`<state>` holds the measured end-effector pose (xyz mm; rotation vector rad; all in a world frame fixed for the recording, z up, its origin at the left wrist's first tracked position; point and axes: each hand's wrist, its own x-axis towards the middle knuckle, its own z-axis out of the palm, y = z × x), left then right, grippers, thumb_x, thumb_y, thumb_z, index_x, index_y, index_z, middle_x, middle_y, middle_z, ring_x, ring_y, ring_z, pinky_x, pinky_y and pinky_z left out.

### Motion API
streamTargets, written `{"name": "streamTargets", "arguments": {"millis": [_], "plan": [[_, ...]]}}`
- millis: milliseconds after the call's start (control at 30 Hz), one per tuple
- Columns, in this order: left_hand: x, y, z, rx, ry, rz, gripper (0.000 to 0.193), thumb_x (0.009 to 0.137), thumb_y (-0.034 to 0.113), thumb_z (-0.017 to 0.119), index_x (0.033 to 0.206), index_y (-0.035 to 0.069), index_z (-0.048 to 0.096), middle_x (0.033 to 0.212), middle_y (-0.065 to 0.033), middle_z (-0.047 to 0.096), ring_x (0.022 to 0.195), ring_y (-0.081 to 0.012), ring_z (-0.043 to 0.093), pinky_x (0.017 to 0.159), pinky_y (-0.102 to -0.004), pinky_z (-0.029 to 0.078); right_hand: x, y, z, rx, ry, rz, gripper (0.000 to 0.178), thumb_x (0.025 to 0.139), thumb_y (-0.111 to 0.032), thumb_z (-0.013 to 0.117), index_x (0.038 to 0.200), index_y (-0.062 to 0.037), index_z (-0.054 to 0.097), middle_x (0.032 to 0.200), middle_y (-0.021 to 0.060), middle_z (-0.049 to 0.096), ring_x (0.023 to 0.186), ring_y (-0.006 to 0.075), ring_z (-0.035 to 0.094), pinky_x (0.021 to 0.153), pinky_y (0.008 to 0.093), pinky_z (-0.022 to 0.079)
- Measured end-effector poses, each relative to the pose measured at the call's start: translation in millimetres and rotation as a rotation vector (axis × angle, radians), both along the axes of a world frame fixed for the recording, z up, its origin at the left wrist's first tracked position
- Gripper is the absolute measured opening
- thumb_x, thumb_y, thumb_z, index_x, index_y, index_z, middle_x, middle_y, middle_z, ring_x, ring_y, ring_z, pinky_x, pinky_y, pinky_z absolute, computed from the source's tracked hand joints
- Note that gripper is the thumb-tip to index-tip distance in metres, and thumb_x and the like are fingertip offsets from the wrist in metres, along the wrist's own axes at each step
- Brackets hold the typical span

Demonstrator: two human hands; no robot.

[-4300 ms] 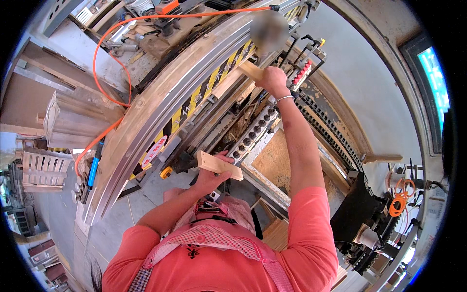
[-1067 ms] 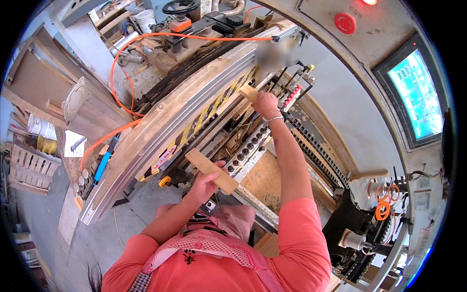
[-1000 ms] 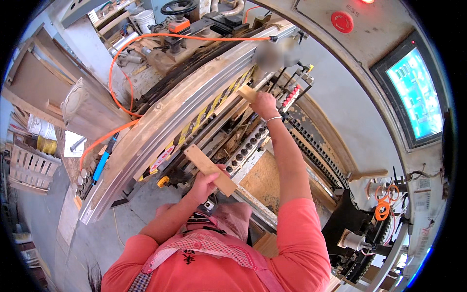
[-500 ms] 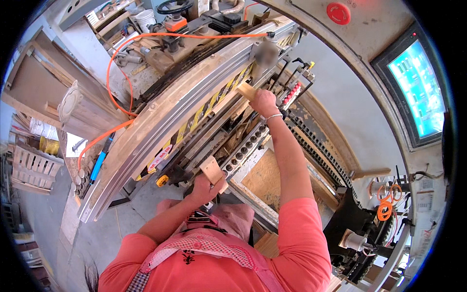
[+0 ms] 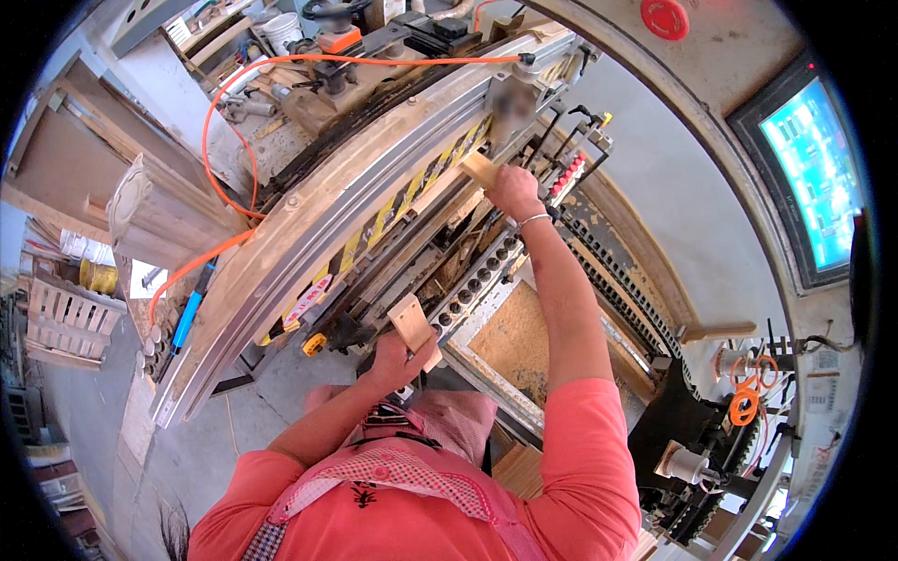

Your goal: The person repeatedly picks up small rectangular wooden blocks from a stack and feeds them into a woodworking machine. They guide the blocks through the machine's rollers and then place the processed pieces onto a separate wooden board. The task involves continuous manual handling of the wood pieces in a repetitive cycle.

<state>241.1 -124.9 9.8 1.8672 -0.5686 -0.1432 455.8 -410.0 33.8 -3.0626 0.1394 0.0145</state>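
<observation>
My left hand [image 5: 398, 360] is closed round a pale wooden block [image 5: 411, 323], held low in front of my body with one flat face turned up. Small dark holes show in that face. Stretched far forward, my right hand [image 5: 514, 191] grips a wooden piece [image 5: 479, 169] by its near end, over the machine's bed. The far end of this piece points toward a yellow-and-black striped rail [image 5: 412, 192]. Below my right forearm runs a pale bar with a row of round black cups [image 5: 474, 285].
A long machine beam [image 5: 309, 192] crosses from lower left to upper right, with an orange hose [image 5: 208, 140] over it. At right hang a lit screen [image 5: 814, 173] and a red stop button [image 5: 665, 17]. A sawdust-covered panel [image 5: 513, 341] lies under my right arm.
The whole view has shifted slightly. Both hands keep hold of their wooden pieces and stay in nearly the same places over the machine.
</observation>
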Motion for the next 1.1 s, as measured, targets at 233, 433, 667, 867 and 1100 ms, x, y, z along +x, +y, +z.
{"name": "streamTargets", "arguments": {"millis": [233, 433, 667, 867, 1100], "plan": [[-0.9, 1.4, -2.7, -0.006, 0.062, -0.022, 0.013, 0.082, 0.009, 0.056, 0.089, 0.000, 0.061, 0.078, -0.0097, 0.064, 0.072, -0.0174, 0.063, 0.063, -0.0305, 0.049, 5.4, -14.4, 0.7, 0.014, -0.004, -0.013, 0.039, 0.068, -0.033, 0.068, 0.089, -0.0003, 0.062, 0.087, 0.0184, 0.064, 0.087, 0.0316, 0.062, 0.077, 0.0385, 0.050], [-0.6, 2.8, -4.1, -0.011, 0.083, -0.027, 0.012, 0.082, 0.010, 0.056, 0.088, 0.000, 0.061, 0.077, -0.0082, 0.063, 0.071, -0.0151, 0.062, 0.063, -0.0293, 0.048, 5.6, -13.7, 3.9, 0.027, 0.025, -0.021, 0.039, 0.066, -0.032, 0.070, 0.086, 0.0000, 0.063, 0.088, 0.0187, 0.064, 0.086, 0.0317, 0.062, 0.076, 0.0384, 0.050], [-0.8, 1.4, -10.1, -0.048, 0.095, -0.019, 0.011, 0.083, 0.007, 0.055, 0.089, 0.000, 0.061, 0.076, -0.0061, 0.063, 0.071, -0.0123, 0.060, 0.062, -0.0281, 0.047, 10.4, -13.0, 0.9, 0.033, -0.020, -0.046, 0.024, 0.066, -0.023, 0.064, 0.079, -0.0031, 0.066, 0.082, 0.0174, 0.065, 0.080, 0.0315, 0.064, 0.072, 0.0387, 0.052], [0.1, 1.5, -7.3, -0.049, 0.119, -0.038, 0.012, 0.083, 0.007, 0.055, 0.090, 0.000, 0.061, 0.076, -0.0062, 0.063, 0.071, -0.0111, 0.059, 0.062, -0.0273, 0.047, 12.4, -15.3, -5.4, 0.048, -0.052, -0.052, 0.022, 0.065, -0.021, 0.064, 0.078, -0.0032, 0.067, 0.082, 0.0169, 0.065, 0.081, 0.0314, 0.064, 0.071, 0.0385, 0.052], [-1.0, 2.9, -17.1, -0.078, 0.159, -0.036, 0.013, 0.084, 0.007, 0.054, 0.092, -0.001, 0.060, 0.078, -0.0064, 0.063, 0.072, -0.0121, 0.061, 0.063, -0.0275, 0.048, 12.2, -11.0, 0.2, 0.025, -0.028, -0.061, 0.023, 0.066, -0.023, 0.066, 0.080, -0.0041, 0.067, 0.082, 0.0160, 0.066, 0.080, 0.0302, 0.065, 0.070, 0.0381, 0.053]]}}
